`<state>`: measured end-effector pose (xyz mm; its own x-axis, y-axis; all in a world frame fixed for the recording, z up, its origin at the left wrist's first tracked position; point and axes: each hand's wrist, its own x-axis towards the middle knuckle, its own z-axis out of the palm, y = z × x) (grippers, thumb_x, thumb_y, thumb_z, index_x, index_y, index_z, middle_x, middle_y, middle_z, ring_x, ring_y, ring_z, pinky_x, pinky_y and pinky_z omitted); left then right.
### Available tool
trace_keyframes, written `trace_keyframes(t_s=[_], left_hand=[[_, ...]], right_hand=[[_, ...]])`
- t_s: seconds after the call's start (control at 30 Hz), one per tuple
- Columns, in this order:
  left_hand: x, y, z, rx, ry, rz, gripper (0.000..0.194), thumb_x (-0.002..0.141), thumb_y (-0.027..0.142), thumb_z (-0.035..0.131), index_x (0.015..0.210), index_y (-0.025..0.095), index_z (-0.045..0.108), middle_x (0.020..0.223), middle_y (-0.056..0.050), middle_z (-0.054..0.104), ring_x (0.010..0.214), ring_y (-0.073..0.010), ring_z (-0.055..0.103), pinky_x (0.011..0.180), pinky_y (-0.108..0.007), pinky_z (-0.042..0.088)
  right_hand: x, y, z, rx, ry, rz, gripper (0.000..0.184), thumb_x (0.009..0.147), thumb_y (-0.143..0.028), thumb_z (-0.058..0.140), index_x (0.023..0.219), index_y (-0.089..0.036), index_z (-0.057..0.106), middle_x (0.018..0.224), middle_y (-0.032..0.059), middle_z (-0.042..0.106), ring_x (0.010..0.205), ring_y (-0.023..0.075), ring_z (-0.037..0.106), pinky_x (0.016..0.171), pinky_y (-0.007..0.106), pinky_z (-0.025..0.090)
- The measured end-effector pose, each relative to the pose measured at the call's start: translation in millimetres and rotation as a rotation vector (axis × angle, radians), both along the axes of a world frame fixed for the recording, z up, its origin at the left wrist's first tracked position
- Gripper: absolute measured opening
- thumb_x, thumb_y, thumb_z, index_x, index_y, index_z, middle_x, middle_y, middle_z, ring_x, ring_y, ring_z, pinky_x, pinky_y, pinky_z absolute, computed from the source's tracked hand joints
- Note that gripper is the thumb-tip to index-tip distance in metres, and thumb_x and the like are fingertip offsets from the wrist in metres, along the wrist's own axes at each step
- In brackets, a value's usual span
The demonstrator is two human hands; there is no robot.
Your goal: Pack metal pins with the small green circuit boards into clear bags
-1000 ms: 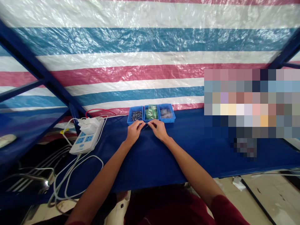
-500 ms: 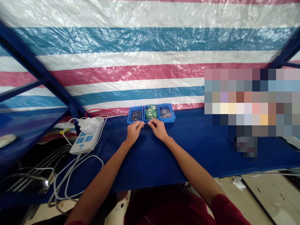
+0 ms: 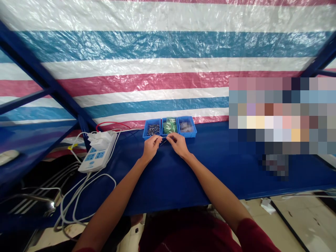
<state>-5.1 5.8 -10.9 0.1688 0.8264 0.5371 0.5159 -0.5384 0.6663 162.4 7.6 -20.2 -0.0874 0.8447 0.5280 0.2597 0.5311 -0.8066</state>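
Observation:
My left hand [image 3: 151,145] and my right hand [image 3: 177,142] face each other close to the near sides of the bins. Both pinch a thin, pale, rod-like piece [image 3: 164,137] that spans the small gap between the fingertips; its exact kind is too small to make out. Beyond the left hand is a blue bin [image 3: 144,133] of small dark and silvery metal pieces. The middle bin has green and whitish pieces [image 3: 170,127] in it. In the right-hand blue bin [image 3: 193,134] lie clear or greyish small pieces.
A white power strip [image 3: 92,161] with plugged-in adapters stands left on the blue table [image 3: 168,182], its white cables [image 3: 76,196] looping over the near edge. Striped plastic sheeting [image 3: 157,80] hangs behind. A blue metal frame [image 3: 49,84] rises at left. The right side is pixelated.
Both hands stay in nearly the same place, with only slight shifts of the fingers around the thin piece. The bins and power strip have not moved.

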Motion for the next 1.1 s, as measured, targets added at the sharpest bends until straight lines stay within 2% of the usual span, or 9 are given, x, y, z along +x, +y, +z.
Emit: trace_keyframes(t_s=[0.13,0.3,0.43,0.57,0.7,0.8,0.93,1.1], left_hand=[[0.9,-1.8,1.8,-0.034,0.002,-0.001,0.034,0.094,0.034,0.045,0.064,0.018,0.052,0.053,0.003,0.050,0.047,-0.0095,0.049,0.054,-0.022,0.040],[1.8,-4.4,4.8,-0.068,0.002,-0.016,0.040,0.095,0.034,0.043,0.058,0.019,0.046,0.049,0.003,0.048,0.047,-0.0092,0.048,0.055,-0.022,0.039],[2.5,-3.8,5.4,-0.140,-0.059,-0.057,0.041,0.095,0.038,0.043,0.059,0.018,0.048,0.049,0.003,0.048,0.046,-0.0089,0.047,0.054,-0.022,0.040],[3.7,-1.1,3.4,-0.293,-0.203,-0.152,0.040,0.093,0.048,0.044,0.068,0.018,0.051,0.052,0.003,0.051,0.044,-0.0091,0.048,0.045,-0.021,0.038],[4.8,-0.1,1.7,-0.333,-0.262,-0.206,0.042,0.091,0.053,0.047,0.069,0.017,0.053,0.052,0.002,0.050,0.043,-0.0090,0.049,0.042,-0.020,0.037],[4.8,-0.4,1.1,-0.304,-0.301,-0.185,0.040,0.089,0.052,0.050,0.073,0.016,0.056,0.055,0.002,0.053,0.044,-0.0080,0.049,0.042,-0.019,0.038],[3.4,0.9,-0.4,-0.241,-0.355,-0.123,0.032,0.082,0.047,0.063,0.086,0.016,0.065,0.067,-0.001,0.063,0.045,-0.0072,0.050,0.042,-0.020,0.039],[3.6,2.3,0.4,-0.218,-0.384,-0.059,0.027,0.076,0.040,0.070,0.081,0.014,0.071,0.059,0.000,0.061,0.045,-0.0081,0.050,0.043,-0.020,0.041]], right_hand=[[0.9,-1.0,1.1,-0.011,-0.028,-0.001,0.026,0.089,-0.039,0.052,0.079,-0.019,0.065,0.077,0.0031,0.063,0.063,0.0146,0.052,0.064,0.027,0.043],[0.7,-1.5,2.4,-0.022,0.005,0.022,0.022,0.087,-0.037,0.054,0.090,-0.019,0.065,0.079,0.0029,0.062,0.060,0.0132,0.051,0.062,0.026,0.043],[0.3,-3.3,4.5,-0.036,0.012,0.045,0.023,0.088,-0.039,0.053,0.081,-0.019,0.063,0.080,0.0035,0.063,0.065,0.0143,0.053,0.063,0.026,0.043],[-0.9,-4.3,5.3,-0.140,0.116,0.103,0.024,0.085,-0.041,0.055,0.075,-0.019,0.060,0.068,-0.0002,0.058,0.055,0.0122,0.049,0.057,0.025,0.041],[-2.5,-2.3,4.8,-0.290,0.272,0.182,0.027,0.080,-0.045,0.059,0.071,-0.019,0.057,0.054,-0.0047,0.048,0.047,0.0109,0.046,0.049,0.025,0.039],[-2.9,-0.3,4.7,-0.332,0.320,0.203,0.032,0.077,-0.050,0.062,0.069,-0.019,0.056,0.052,-0.0048,0.048,0.045,0.0106,0.045,0.046,0.024,0.038],[-2.4,0.9,4.1,-0.334,0.330,0.192,0.039,0.077,-0.056,0.061,0.071,-0.018,0.059,0.052,-0.0044,0.048,0.044,0.0098,0.045,0.045,0.023,0.037],[-2.9,0.8,0.7,-0.304,0.285,0.199,0.045,0.079,-0.061,0.058,0.069,-0.018,0.060,0.054,-0.0037,0.048,0.044,0.0091,0.044,0.046,0.023,0.036]])
